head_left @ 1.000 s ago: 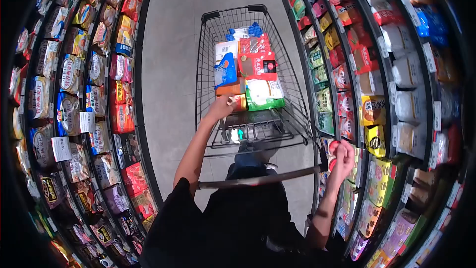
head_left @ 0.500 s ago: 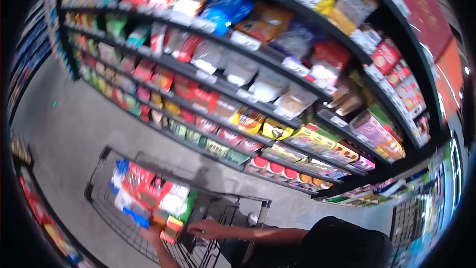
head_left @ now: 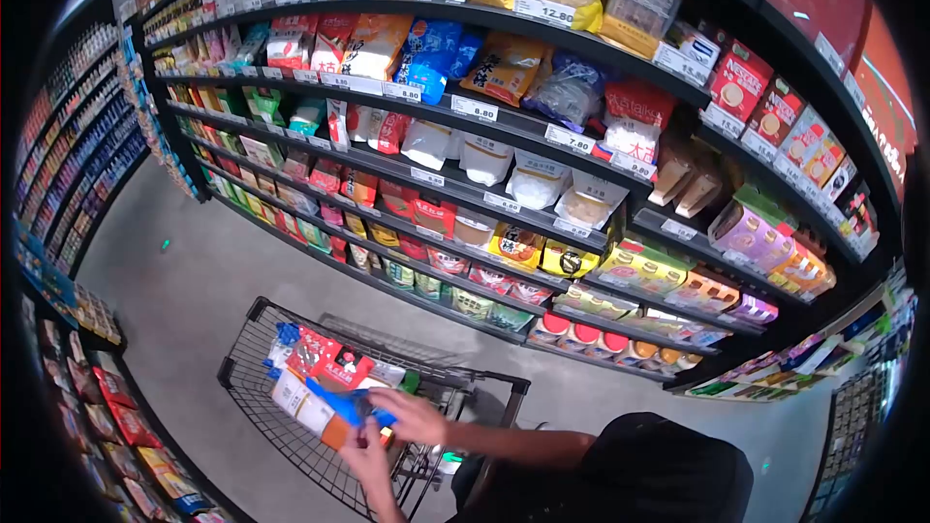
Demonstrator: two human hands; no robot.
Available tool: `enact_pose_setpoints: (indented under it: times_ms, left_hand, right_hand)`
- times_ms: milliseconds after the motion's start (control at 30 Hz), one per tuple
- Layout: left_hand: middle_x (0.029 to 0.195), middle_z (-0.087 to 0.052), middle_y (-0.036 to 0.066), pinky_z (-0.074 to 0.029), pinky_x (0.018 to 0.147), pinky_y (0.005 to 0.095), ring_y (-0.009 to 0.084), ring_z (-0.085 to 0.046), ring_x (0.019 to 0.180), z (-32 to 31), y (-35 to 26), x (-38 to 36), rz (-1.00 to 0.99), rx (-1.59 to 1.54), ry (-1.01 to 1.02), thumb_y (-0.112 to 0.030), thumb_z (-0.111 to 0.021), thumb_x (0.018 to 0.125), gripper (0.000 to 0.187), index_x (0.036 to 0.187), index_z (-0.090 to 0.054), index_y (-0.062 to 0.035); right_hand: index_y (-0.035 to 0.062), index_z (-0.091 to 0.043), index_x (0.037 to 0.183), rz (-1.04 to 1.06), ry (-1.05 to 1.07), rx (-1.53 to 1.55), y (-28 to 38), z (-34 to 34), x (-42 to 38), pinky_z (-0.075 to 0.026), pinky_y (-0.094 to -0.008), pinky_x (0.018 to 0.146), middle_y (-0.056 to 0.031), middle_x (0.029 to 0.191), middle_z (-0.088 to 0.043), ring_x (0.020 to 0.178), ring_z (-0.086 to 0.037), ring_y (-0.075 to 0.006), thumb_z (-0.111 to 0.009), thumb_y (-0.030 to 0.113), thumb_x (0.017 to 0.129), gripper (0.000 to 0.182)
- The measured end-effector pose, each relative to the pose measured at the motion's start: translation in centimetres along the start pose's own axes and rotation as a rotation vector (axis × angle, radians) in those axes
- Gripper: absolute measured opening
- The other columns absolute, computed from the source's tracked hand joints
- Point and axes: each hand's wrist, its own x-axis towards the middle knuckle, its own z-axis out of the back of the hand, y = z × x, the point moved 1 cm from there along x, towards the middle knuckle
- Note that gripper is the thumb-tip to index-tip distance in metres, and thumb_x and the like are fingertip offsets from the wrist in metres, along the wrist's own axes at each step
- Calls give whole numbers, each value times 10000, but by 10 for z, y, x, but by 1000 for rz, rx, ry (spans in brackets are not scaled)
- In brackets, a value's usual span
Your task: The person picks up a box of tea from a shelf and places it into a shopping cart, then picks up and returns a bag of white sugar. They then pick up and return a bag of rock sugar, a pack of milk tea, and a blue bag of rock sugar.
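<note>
A wire shopping cart (head_left: 291, 460) stands below me, loaded with packaged goods. Over the load, both hands meet at a blue packet (head_left: 339, 402). My left hand (head_left: 366, 453) comes up from the bottom, its fingers closed on the packet's near edge. From the right, my right hand (head_left: 415, 416) reaches across with curled fingers on the same packet; the fingertips are partly hidden. Beside and under it lie a red bag (head_left: 315, 353) with Chinese lettering, a white packet (head_left: 302, 405) and an orange item (head_left: 335, 432).
A long shelf unit (head_left: 465, 194) runs along the far side of the aisle, filled with bagged goods and price labels. Lower shelves with packets (head_left: 136, 426) stand on the left. Grey floor (head_left: 203, 281) lies between them and the cart.
The blue packet, earlier low at the cart's side by my left hand, is now raised over the load. My right hand has moved onto it. The view has shifted, so the cart appears further right.
</note>
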Motion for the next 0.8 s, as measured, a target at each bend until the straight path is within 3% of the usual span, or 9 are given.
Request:
enact_pose_setpoints:
  times_ms: [67,100,133,200,300,400,500,667,800]
  left_hand:
    - [1111,-643,169,-475,918,333,221,-619,1008,-17,-15,-13,-119,-118,73,-10,-544,900,321,1214,-562,55]
    - [1194,-610,177,-445,963,342,223,-584,1085,-21,-15,-16,-185,-93,109,-31,-564,896,376,1263,-525,41]
    - [1252,-577,170,-427,978,363,240,-558,1135,-22,-6,-17,-203,-9,141,-49,-569,902,383,1272,-519,36]
    - [1294,-545,153,-404,986,368,254,-513,1188,-34,-3,-21,-319,91,87,-66,-570,909,423,1312,-478,20]
    - [1387,-456,146,-382,1012,378,255,-452,1263,-71,-39,-26,-289,-41,123,-95,-582,920,491,1369,-412,5]
    - [1411,-403,203,-392,1034,359,261,-430,1290,-113,-54,-9,-102,-299,597,-104,-632,903,645,1435,-289,16]
    - [1233,-577,115,-442,971,294,154,-554,1125,-152,-68,-13,232,-430,897,-100,-682,872,567,1356,-418,32]
    - [1145,-624,82,-504,866,281,130,-608,1001,-191,-75,-40,154,-281,1000,-46,-758,789,570,1284,-483,15]
    - [1104,-639,78,-520,863,289,136,-627,969,-201,-67,-57,177,-308,981,9,-740,783,511,1238,-507,9]
  right_hand:
    - [63,-547,1226,-371,52,308,-1,30,8,-534,-387,795,-159,1098,-643,1025,-642,-296,-620,83,822,411]
    - [44,-549,1220,-411,-38,300,7,54,5,-528,-345,811,-134,1064,-664,999,-655,-235,-673,184,871,395]
    - [18,-553,1216,-361,-123,574,-18,54,-3,-521,-323,850,-92,1070,-671,981,-642,-171,-736,255,849,474]
    - [17,-577,1208,-495,-180,1007,-11,96,-12,-510,-322,906,-63,1114,-659,1000,-622,-139,-754,171,831,445]
    - [23,-555,1222,-630,-277,1033,-1,154,-36,-522,-323,873,-77,1108,-655,972,-639,-163,-760,102,809,468]
    - [10,-517,1259,-657,-305,1115,15,200,-60,-524,-345,878,-95,1119,-645,1002,-635,-188,-755,104,800,526]
    - [7,-446,1319,-663,-400,1123,12,219,-91,-509,-324,894,-113,1233,-584,1081,-599,-188,-720,183,847,574]
    - [21,-399,1371,-749,-583,1071,36,248,-126,-467,-296,925,-95,1288,-541,1146,-545,-168,-628,315,925,582]
    - [37,-354,1419,-658,-658,1029,45,256,-145,-427,-310,967,-86,1320,-510,1182,-503,-158,-551,383,966,603]
